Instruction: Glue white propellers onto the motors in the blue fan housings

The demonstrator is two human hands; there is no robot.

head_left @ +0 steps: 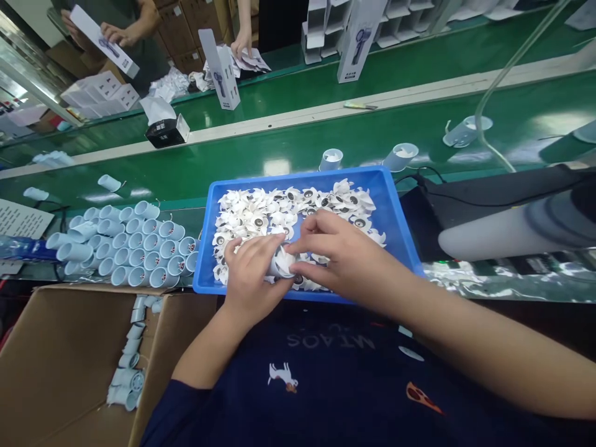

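My left hand (251,276) grips a pale blue plastic tube (282,262) over a blue plastic tray. My right hand (330,251) pinches the tube's other end with its fingertips, and a white part shows inside the tube's mouth. The tray's rim (298,177) surrounds a heap of white petal-shaped plastic parts (288,214) with dark round centres, and both hands rest just above them. To the left of the tray lies a stack of similar pale blue tubes (125,245), on their sides.
An open cardboard box (60,360) holding more tubes sits at lower left. Green conveyor belts (298,136) run behind the tray, with loose tubes on them. A large pale tube (507,226) lies at right. Beyond, a co-worker's hands (112,34) hold a white product box.
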